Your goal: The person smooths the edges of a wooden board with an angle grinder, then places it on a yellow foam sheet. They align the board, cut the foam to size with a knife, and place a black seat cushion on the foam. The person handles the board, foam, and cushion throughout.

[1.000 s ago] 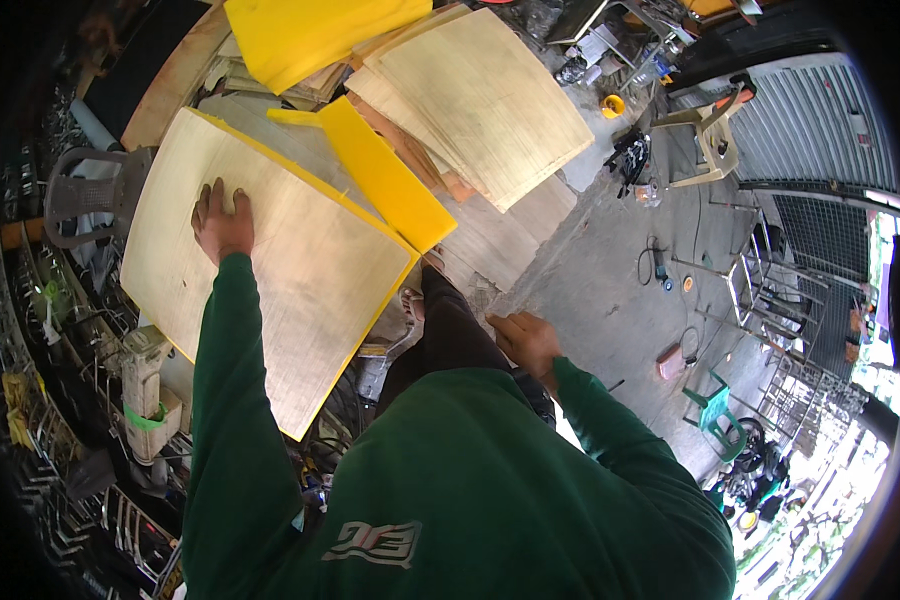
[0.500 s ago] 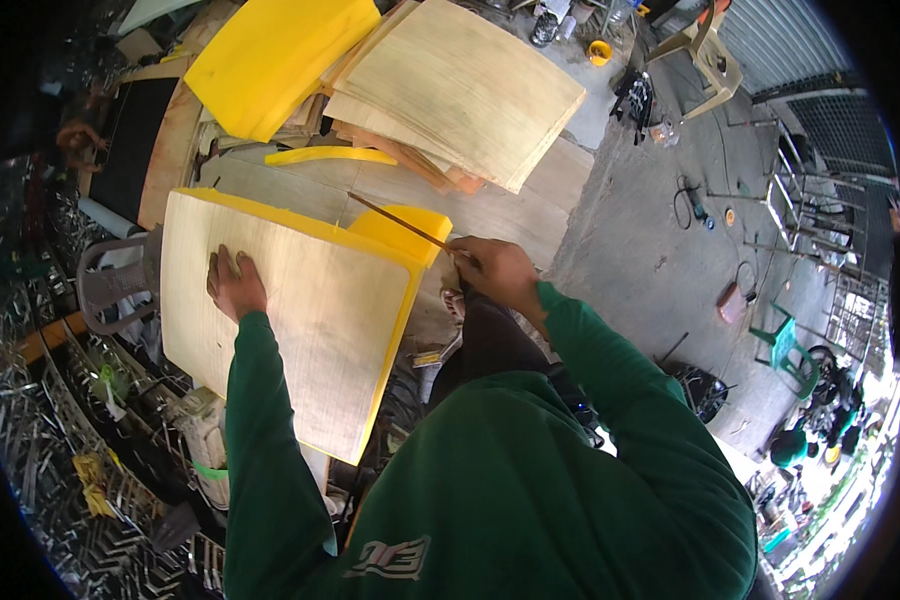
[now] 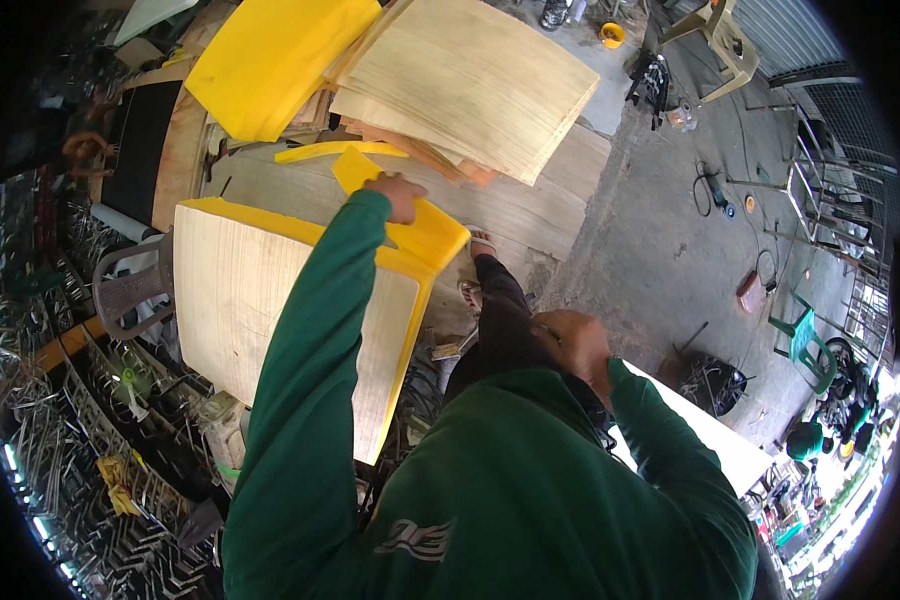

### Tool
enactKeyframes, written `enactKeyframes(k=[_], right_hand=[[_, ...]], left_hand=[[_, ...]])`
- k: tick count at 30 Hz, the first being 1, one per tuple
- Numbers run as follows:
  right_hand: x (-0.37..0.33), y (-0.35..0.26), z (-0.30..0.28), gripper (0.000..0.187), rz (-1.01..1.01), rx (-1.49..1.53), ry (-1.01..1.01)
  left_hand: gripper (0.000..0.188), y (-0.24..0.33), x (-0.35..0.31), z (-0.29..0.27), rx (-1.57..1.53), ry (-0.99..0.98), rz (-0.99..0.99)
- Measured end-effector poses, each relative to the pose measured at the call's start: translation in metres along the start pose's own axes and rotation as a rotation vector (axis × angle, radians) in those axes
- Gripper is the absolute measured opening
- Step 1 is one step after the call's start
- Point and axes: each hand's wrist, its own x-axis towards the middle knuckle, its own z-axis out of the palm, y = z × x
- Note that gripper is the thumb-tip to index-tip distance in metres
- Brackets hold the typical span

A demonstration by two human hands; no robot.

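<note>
A pale plywood panel [image 3: 270,290] lies on a yellow foam sheet [image 3: 422,300], whose edge shows along the far and right sides. From its far right corner a strip of yellow foam [image 3: 438,232] sticks out. My left hand [image 3: 402,197] reaches across the panel with its fingers curled on this strip. My right hand [image 3: 577,345] is drawn back by my right thigh, fingers closed; anything inside them is hidden.
Beyond lie stacked plywood sheets [image 3: 470,80], a large yellow foam piece [image 3: 275,60] and a curved foam strip [image 3: 305,152]. A grey plastic chair [image 3: 135,290] and metal frames [image 3: 100,420] stand left. A power tool [image 3: 715,190] and a green chair [image 3: 802,345] are right.
My left hand has left the panel and moved far and right onto the foam strip. My right hand has pulled back toward my thigh; the thin brown blade-like stick it held is out of sight.
</note>
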Motion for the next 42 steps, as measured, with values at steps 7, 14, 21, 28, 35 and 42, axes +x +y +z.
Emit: enactKeyframes(k=[7,14,21,28,35,42], right_hand=[[0.037,-0.010,0.022,0.021,-0.033,-0.003,0.029],[0.128,-0.045,0.060,0.020,-0.037,-0.082,-0.165],[0.114,-0.029,0.068,0.018,0.035,-0.080,-0.182],[-0.094,0.052,-0.029,0.022,0.401,-0.255,-0.163],[-0.122,0.136,-0.057,0.031,0.799,-0.299,0.364],[-0.099,0.305,-0.047,0.026,0.476,-0.753,0.500]], left_hand=[[0.069,0.030,0.009,-0.013,0.217,-0.244,0.095],[0.064,0.026,-0.001,-0.033,0.148,-0.178,0.206],[0.062,0.025,-0.007,-0.026,0.164,-0.085,0.218],[0.062,0.018,0.006,-0.030,0.074,0.543,0.267],[0.070,0.048,-0.076,-0.046,-0.313,1.097,0.190],[0.075,0.032,-0.187,0.086,-0.311,1.236,-0.357]])
